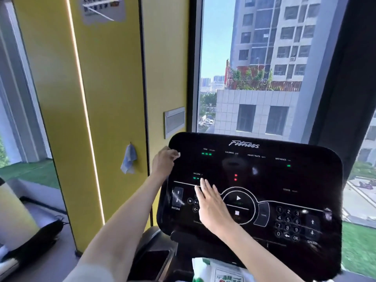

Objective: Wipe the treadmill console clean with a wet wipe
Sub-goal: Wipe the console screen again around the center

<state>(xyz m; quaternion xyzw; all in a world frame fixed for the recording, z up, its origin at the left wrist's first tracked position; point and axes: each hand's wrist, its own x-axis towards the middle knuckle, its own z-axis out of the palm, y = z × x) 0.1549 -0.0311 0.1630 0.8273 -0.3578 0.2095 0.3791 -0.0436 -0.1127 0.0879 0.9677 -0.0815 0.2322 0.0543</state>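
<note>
Hanging left of both hands on the yellow wall (pixel 105 88), a blue cloth (pixel 128 159). Left hand (pixel 163 160) curls over the top-left edge of the console (pixel 264 174). Right hand (pixel 211 204) lies flat on it, fingers straight, just under "INCLINE"; any wipe beneath is hidden. "Fitness", "TIME", "CALORIES" read above the hands; keypad (pixel 288 222) and "OK" right of them
</note>
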